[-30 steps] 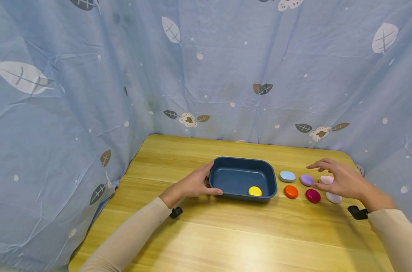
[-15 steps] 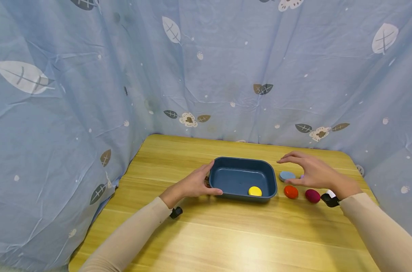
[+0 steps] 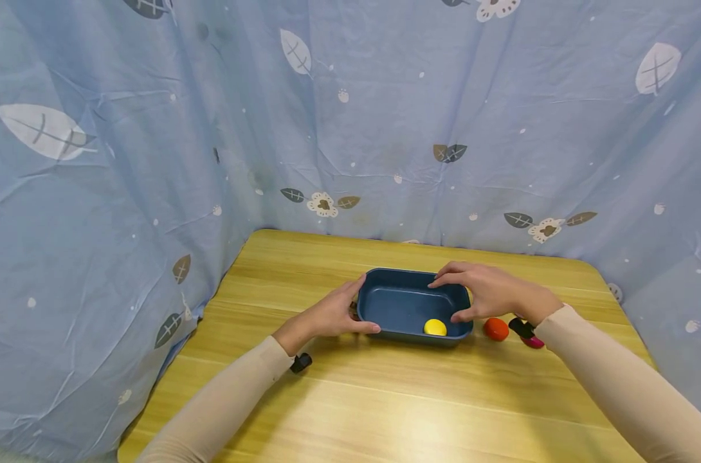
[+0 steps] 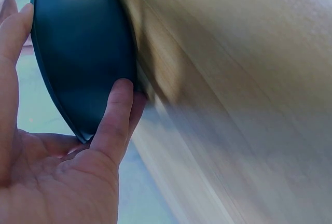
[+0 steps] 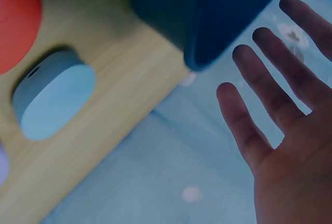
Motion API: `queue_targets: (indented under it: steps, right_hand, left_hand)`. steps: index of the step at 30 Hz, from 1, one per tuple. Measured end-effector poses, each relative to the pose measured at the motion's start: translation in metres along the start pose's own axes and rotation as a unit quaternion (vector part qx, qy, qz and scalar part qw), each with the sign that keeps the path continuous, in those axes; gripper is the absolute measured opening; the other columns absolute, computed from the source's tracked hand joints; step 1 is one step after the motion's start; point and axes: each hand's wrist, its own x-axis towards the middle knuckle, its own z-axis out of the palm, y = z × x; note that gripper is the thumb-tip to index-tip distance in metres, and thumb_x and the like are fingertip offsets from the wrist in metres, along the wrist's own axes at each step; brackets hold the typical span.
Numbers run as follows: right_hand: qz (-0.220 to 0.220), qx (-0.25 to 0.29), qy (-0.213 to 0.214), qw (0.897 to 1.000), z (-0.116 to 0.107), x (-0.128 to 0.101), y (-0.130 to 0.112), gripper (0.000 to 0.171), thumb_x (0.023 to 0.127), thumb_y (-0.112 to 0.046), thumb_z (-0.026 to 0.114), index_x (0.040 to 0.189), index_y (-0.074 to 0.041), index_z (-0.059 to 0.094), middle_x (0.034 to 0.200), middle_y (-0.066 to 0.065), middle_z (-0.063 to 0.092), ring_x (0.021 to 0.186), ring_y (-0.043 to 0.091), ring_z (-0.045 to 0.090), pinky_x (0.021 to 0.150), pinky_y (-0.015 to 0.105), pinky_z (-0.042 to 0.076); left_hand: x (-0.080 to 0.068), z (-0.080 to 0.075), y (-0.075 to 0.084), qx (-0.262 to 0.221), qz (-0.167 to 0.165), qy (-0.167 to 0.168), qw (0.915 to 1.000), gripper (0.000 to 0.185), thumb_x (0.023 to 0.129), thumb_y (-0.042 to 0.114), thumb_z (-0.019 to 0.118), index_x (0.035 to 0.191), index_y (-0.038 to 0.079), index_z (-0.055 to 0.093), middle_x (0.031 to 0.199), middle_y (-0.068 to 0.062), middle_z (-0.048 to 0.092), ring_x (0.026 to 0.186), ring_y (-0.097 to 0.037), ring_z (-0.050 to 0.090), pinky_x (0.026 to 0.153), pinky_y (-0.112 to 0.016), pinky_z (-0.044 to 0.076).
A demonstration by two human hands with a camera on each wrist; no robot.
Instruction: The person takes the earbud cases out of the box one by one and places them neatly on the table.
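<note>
Two hands bracketed the dark blue tray at this moment, one at each short end. It sat mid-table on the wooden table, its long axis running left to right across the person's front, so each hand met an end rather than a long side.

The left hand was on the tray's left end: in the left wrist view the thumb pressed the outside wall low down while the fingers lay up along the rim, a loose clasp round that end.

The right hand hovered over the right end, fingers straight and spread. In the head view the thumb sat at the near right corner and the fingertips reached over the far rim. The right wrist view showed those fingers splayed beside the tray's corner with a gap between, so it looked just short of contact, though I could not be sure about the thumb.

Inside the tray, one yellow pebble lay near the front right corner, close under the right thumb. Just outside that end, on the table, sat an orange pebble, with a magenta pebble partly hidden behind the wrist, and a pale blue pebble under the right hand.
</note>
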Motion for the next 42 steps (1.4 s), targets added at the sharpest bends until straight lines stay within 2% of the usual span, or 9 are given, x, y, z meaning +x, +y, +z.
queue_targets:
  steps: [8, 17, 20, 25, 30, 32, 36, 42]
  right_hand:
    - [-0.023, -0.005, -0.081, 0.996, 0.011, 0.023, -0.01, 0.071, 0.094, -0.039, 0.098, 0.159, -0.024, 0.073, 0.161, 0.006, 0.065, 0.146, 0.034, 0.067, 0.12, 0.062, 0.06]
    - [-0.032, -0.015, -0.169, 0.985, 0.019, 0.043, -0.018, 0.066, 0.095, -0.03, 0.098, 0.157, -0.032, 0.075, 0.158, 0.003, 0.065, 0.146, 0.033, 0.067, 0.118, 0.058, 0.063]
    - [-0.039, -0.023, -0.188, 0.981, 0.021, 0.048, -0.019, 0.064, 0.096, -0.026, 0.098, 0.155, -0.032, 0.075, 0.161, 0.007, 0.066, 0.149, 0.035, 0.066, 0.117, 0.057, 0.063]
    - [-0.053, -0.015, -0.209, 0.976, 0.022, 0.054, -0.022, 0.057, 0.096, -0.02, 0.096, 0.15, -0.029, 0.079, 0.157, 0.01, 0.07, 0.14, 0.035, 0.07, 0.112, 0.053, 0.065]
    - [-0.067, -0.011, -0.221, 0.973, 0.025, 0.06, -0.021, 0.044, 0.098, -0.018, 0.096, 0.139, -0.028, 0.083, 0.134, -0.002, 0.076, 0.114, 0.02, 0.071, 0.099, 0.038, 0.063]
    - [-0.07, -0.009, -0.224, 0.972, 0.026, 0.061, -0.021, 0.039, 0.098, -0.018, 0.096, 0.134, -0.028, 0.084, 0.125, -0.004, 0.076, 0.109, 0.017, 0.071, 0.094, 0.033, 0.062]
    - [-0.078, -0.001, -0.221, 0.972, 0.028, 0.062, -0.02, 0.031, 0.098, -0.016, 0.097, 0.124, -0.028, 0.085, 0.115, -0.004, 0.076, 0.104, 0.016, 0.072, 0.09, 0.029, 0.062]
    - [-0.072, 0.013, -0.209, 0.975, 0.029, 0.06, -0.019, 0.028, 0.098, -0.016, 0.096, 0.123, -0.027, 0.086, 0.115, -0.003, 0.076, 0.101, 0.015, 0.072, 0.088, 0.026, 0.061]
  left_hand:
    - [0.0, 0.001, 0.0, 0.002, -0.004, -0.002, 1.0, 0.133, 0.096, 0.066, 0.091, 0.19, 0.018, 0.01, 0.195, -0.016, 0.026, 0.172, -0.039, 0.046, 0.138, -0.058, 0.046]
    - [0.001, 0.002, 0.0, -0.002, -0.003, -0.003, 1.0, 0.132, 0.097, 0.066, 0.091, 0.19, 0.018, 0.01, 0.195, -0.016, 0.026, 0.172, -0.039, 0.046, 0.136, -0.058, 0.048]
    - [0.001, 0.001, 0.0, -0.005, -0.002, -0.002, 1.0, 0.132, 0.097, 0.066, 0.091, 0.19, 0.018, 0.01, 0.195, -0.016, 0.026, 0.173, -0.039, 0.044, 0.137, -0.058, 0.047]
    - [0.001, 0.001, -0.001, -0.004, -0.001, -0.002, 1.0, 0.132, 0.097, 0.065, 0.091, 0.19, 0.018, 0.01, 0.195, -0.015, 0.026, 0.175, -0.039, 0.042, 0.137, -0.057, 0.047]
    - [0.002, 0.001, -0.001, -0.001, 0.0, 0.0, 1.0, 0.132, 0.097, 0.065, 0.091, 0.19, 0.017, 0.011, 0.195, -0.015, 0.027, 0.176, -0.039, 0.04, 0.139, -0.058, 0.045]
    - [0.002, 0.001, -0.001, -0.002, 0.001, 0.0, 1.0, 0.132, 0.097, 0.065, 0.091, 0.19, 0.017, 0.011, 0.195, -0.015, 0.027, 0.176, -0.039, 0.04, 0.138, -0.058, 0.046]
    - [0.002, 0.001, -0.002, -0.004, 0.001, 0.002, 1.0, 0.132, 0.097, 0.065, 0.092, 0.19, 0.017, 0.011, 0.195, -0.015, 0.027, 0.175, -0.039, 0.042, 0.138, -0.057, 0.046]
    - [0.002, 0.0, -0.001, 0.0, -0.002, 0.003, 1.0, 0.132, 0.097, 0.065, 0.092, 0.19, 0.018, 0.011, 0.195, -0.015, 0.027, 0.176, -0.039, 0.04, 0.139, -0.058, 0.045]
